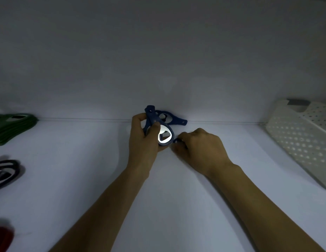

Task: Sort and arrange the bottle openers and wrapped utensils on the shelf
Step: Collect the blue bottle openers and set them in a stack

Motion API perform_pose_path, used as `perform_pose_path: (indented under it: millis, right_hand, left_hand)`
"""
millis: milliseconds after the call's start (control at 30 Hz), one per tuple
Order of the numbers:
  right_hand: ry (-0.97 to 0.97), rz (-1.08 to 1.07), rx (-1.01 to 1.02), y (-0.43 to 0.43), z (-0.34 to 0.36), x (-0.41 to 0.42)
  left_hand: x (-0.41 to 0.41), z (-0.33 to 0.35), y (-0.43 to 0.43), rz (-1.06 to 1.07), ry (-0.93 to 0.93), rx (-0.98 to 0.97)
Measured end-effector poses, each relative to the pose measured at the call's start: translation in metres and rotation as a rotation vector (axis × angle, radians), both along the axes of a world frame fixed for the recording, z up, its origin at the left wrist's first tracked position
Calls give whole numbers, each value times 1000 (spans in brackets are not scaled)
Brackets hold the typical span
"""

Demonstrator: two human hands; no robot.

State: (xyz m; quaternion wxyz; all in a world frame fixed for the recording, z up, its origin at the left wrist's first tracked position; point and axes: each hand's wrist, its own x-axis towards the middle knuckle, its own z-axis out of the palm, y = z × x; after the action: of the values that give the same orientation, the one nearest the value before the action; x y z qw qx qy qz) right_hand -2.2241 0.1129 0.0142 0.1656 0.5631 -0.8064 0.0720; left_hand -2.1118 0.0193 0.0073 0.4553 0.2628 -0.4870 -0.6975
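Blue bottle openers (153, 120) were noted mid-shelf, near the back edge, held as a small fanned bunch raised off the surface. Each was seen to be a teardrop shape with a narrow handle pierced by a hole. A bright metal head (165, 136) with a dark cut-out was turned toward the camera on the front one. The bunch was gripped by the left hand (143, 138), thumb pressed on the front handle and fingers wrapped behind. Just behind it, a single blue opener (174, 119) was recorded lying flat against the back wall (158, 51). A blue loop (176, 140), just beside the metal head, was pinched beneath the curled fingers of the right hand (200, 148), which was lowered onto the white shelf (85, 188); the rest of that piece was hidden. At far left a stack of green openers (14, 127) was logged, with dark openers (5, 172) nearer and a blurred red object (2, 235) at the corner. At right a white perforated basket (300, 140) was seen tilted, and its contents could not be made out.
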Motion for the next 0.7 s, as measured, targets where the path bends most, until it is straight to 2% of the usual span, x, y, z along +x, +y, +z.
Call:
perform_pose_path:
  millis: [67, 133, 233, 300, 400, 467, 600, 700]
  right_hand:
    - [101, 54, -67, -1, 2, 3]
    - [95, 48, -273, 1, 5, 2]
    - [-105, 0, -459, 5, 5, -5]
    - [-157, 90, -618, 10, 1, -8]
    - [-247, 152, -808, 12, 0, -10]
    - [-238, 216, -815, 11, 0, -5]
    - [-252, 454, -458, 3, -5, 17]
    - [-517, 402, -529, 0, -11, 26]
  left_hand:
    - [1, 0, -1, -17, 4, 17]
    - [3, 2, -4, -39, 5, 55]
    - [3, 4, -6, -94, 70, 181]
    - [1, 6, -1, -170, 106, 273]
    - [-3, 5, 7, -258, 62, 299]
    - [-4, 5, 6, -275, 66, 308]
    - [-5, 3, 5, -189, 0, 225]
    - [-5, -1, 1, 8, 8, 142]
